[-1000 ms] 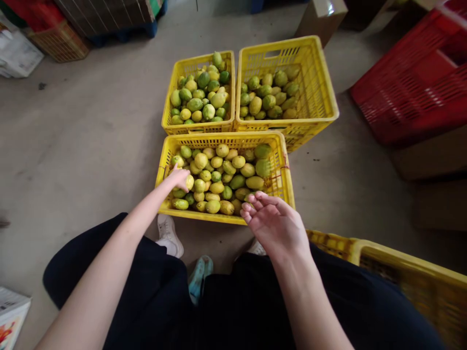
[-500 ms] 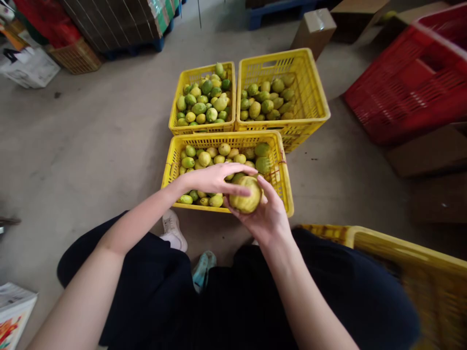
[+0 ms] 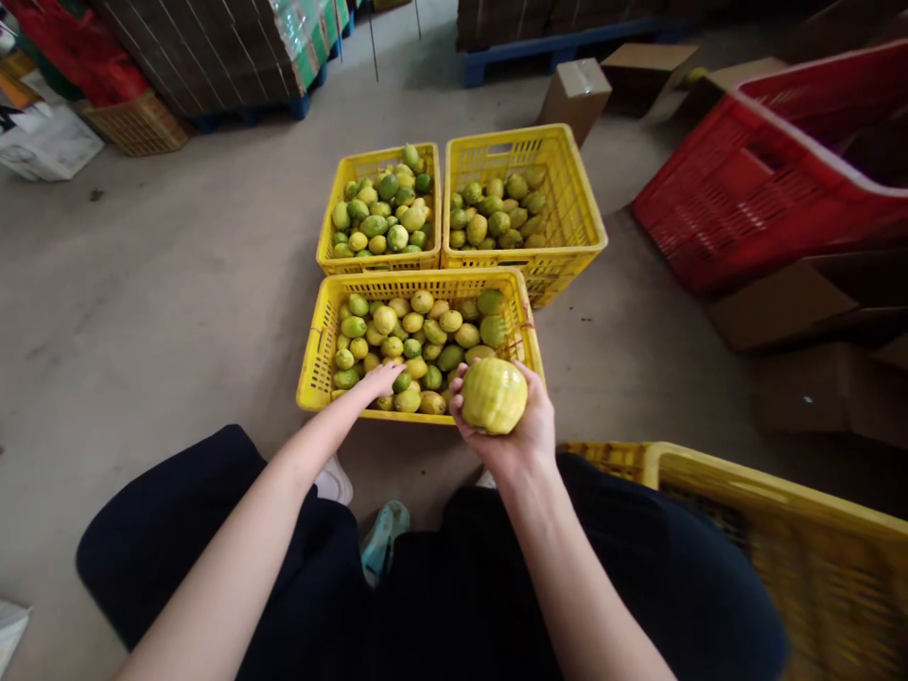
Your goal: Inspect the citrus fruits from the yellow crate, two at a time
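"What do the hands hold?"

"The right hand (image 3: pixel 516 443), fingers half curled, cups a large ridged fruit (image 3: pixel 495 395), yellow-green, over the near right part of the front crate (image 3: pixel 310 378). The left hand (image 3: pixel 381 380) reaches among the smaller fruits (image 3: pixel 385 320) there; it may touch a green one, but I cannot tell its grip or finger spread."

"And the room?"

"Grey, marked floor (image 3: pixel 213 246). Two yellow crates (image 3: pixel 571 203) of fruit behind; a red crate (image 3: pixel 752 180) and cardboard boxes (image 3: pixel 801 383) to the right."
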A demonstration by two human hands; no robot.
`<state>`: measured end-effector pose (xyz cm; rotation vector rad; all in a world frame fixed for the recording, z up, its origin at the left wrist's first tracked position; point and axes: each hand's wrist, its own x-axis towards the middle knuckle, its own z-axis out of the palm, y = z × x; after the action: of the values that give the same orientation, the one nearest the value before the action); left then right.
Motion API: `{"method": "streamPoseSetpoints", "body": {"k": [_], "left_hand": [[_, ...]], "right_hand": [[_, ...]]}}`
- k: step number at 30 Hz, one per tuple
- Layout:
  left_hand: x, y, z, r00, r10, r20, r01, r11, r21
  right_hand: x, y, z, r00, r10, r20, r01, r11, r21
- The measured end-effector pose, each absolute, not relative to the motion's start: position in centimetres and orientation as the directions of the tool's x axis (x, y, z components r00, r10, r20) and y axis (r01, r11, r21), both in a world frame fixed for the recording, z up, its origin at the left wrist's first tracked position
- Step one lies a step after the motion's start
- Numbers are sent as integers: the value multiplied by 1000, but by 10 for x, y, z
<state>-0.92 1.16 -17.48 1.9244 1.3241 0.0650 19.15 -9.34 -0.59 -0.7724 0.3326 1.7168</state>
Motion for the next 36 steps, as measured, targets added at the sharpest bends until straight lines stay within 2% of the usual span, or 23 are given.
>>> {"method": "streamPoseSetpoints", "body": {"k": [4, 6, 9, 14, 16, 18, 19, 21, 24, 28, 32, 36], "left_hand": [[3, 20, -184, 359, 811, -463, 874, -117, 472], [4, 22, -183, 329, 823, -462, 886, -100, 453], [0, 24, -174, 291, 846, -446, 873, -45, 485], [-13, 36, -137, 261, 873, -411, 762, 75, 643], [-16, 39, -110, 319, 855, -410, 587, 161, 793], [-17, 36, -79, 430, 818, -381, 232, 308, 923], [-17, 31, -64, 484, 803, -348, 45, 374, 926], [-16, 19, -38, 553, 791, -261, -213, 437, 874], [-12, -1, -13, 569, 804, -173, -410, 459, 788], [-1, -17, 5, 580, 785, -216, -525, 564, 638], [6, -19, 21, 642, 716, -274, -582, 688, 435], [4, -14, 28, 647, 711, -274, -614, 700, 364]], "right_hand": [[192, -92, -4, -114, 748, -654, -950, -275, -148], [193, -90, -1, -75, 765, -640, -957, -235, -169], [194, -86, 5, 19, 760, -649, -951, -186, -246], [193, -84, 5, 127, 775, -619, -933, -119, -340], [193, -84, 1, 123, 784, -609, -934, -117, -339], [192, -85, -4, 112, 784, -611, -934, -128, -335], [191, -85, -7, 112, 781, -615, -931, -133, -339], [187, -84, -12, 129, 774, -620, -921, -138, -364], [179, -84, -17, 174, 759, -628, -899, -139, -416], [170, -87, -15, 229, 756, -613, -860, -138, -492], [169, -84, 1, 153, 779, -609, -797, -267, -542], [167, -66, 20, 188, 798, -572, -655, -332, -679]]}}
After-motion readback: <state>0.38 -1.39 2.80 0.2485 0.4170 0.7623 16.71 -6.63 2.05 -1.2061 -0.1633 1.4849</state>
